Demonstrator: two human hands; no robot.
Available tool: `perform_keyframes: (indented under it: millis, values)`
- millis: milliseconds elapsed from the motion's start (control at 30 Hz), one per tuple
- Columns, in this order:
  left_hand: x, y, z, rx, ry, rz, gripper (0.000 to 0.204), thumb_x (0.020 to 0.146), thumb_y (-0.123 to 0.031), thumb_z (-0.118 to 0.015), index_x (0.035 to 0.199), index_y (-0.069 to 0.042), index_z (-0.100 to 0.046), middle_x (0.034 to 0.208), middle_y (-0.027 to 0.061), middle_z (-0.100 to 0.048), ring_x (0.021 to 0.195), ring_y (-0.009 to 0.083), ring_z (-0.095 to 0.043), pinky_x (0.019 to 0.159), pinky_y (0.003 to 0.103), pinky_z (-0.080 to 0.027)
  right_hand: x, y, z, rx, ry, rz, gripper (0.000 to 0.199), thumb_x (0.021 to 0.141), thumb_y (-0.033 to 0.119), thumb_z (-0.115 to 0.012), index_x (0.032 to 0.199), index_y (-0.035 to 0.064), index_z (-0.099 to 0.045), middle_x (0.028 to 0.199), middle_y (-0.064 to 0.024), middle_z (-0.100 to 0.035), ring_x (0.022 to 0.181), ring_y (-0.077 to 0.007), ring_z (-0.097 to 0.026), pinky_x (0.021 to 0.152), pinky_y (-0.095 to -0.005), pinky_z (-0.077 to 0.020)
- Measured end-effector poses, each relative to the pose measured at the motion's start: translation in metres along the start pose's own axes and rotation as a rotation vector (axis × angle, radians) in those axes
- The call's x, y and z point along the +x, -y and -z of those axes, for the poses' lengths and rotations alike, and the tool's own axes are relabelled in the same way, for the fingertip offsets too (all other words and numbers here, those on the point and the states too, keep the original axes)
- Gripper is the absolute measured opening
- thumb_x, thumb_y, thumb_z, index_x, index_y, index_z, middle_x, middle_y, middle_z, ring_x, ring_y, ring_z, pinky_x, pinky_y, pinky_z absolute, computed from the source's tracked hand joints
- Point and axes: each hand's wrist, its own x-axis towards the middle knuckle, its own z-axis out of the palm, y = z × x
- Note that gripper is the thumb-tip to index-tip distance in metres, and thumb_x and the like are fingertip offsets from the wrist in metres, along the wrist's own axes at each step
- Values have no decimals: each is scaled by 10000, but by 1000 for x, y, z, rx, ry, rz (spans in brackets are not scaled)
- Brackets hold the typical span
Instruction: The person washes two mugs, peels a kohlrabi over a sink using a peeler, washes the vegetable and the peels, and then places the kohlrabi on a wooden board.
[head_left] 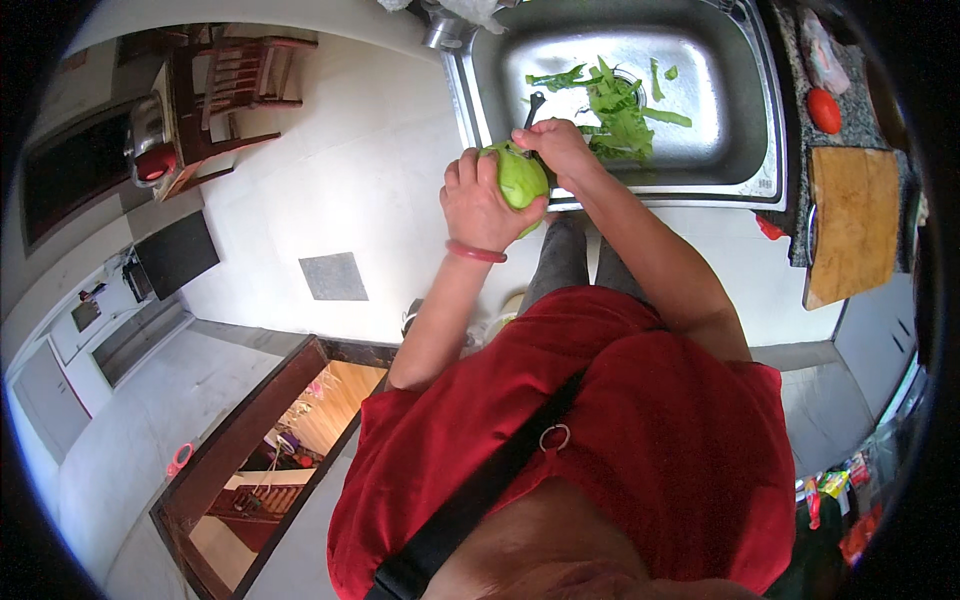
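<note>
My left hand (475,212) is wrapped around a light green, gourd-like vegetable (521,182), holding it over the near left edge of the sink. My right hand (563,150) is closed on a dark peeler (535,106) against the vegetable's upper right side. The tool's blade is hidden by the fingers and the vegetable. Wide green strips of peel (622,120) lie in a heap on the bottom of the metal sink (720,165), around the drain, with a few loose strips beside it.
On the dark counter to the right lie a red tomato (823,110), a clear plastic bag (825,55) and a wooden cutting board (855,225) near the front edge. A wooden chair (255,75) stands at the far left. A doorway (265,440) opens at lower left.
</note>
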Motion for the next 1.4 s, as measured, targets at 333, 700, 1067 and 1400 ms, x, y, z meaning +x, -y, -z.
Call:
perform_keyframes:
  millis: [333,700,1067,1400]
  values:
    - [2,0,2,11,13,-4,601,483,-343,-704,932,-1,-497,986,150,-479,875,313,-462,760,382,-397,42,-32,33,-22,-397,57,193,703,152,-580,794,-16,-607,726,-145,-592,606,-216,-546,549,-345,-404]
    - [2,3,1,-23,9,4,602,488,-345,-706,935,-1,-493,930,134,-483,849,305,-465,758,376,-395,76,-35,97,-71,-558,338,133,730,178,-553,787,71,-607,691,-35,-556,627,-188,-528,566,-303,-428]
    - [0,7,-3,-36,-12,-39,595,500,-339,-702,945,-7,-487,916,125,-488,862,287,-473,786,365,-374,-18,-8,26,109,160,-42,179,757,214,-601,767,37,-577,624,23,-499,540,-56,-414,501,-193,-338]
    - [4,5,-3,-32,16,33,586,522,-337,-703,961,-21,-481,948,136,-474,881,306,-464,778,385,-395,41,-40,42,4,-276,139,95,777,144,-559,766,58,-598,672,-5,-544,590,-115,-461,551,-249,-363]
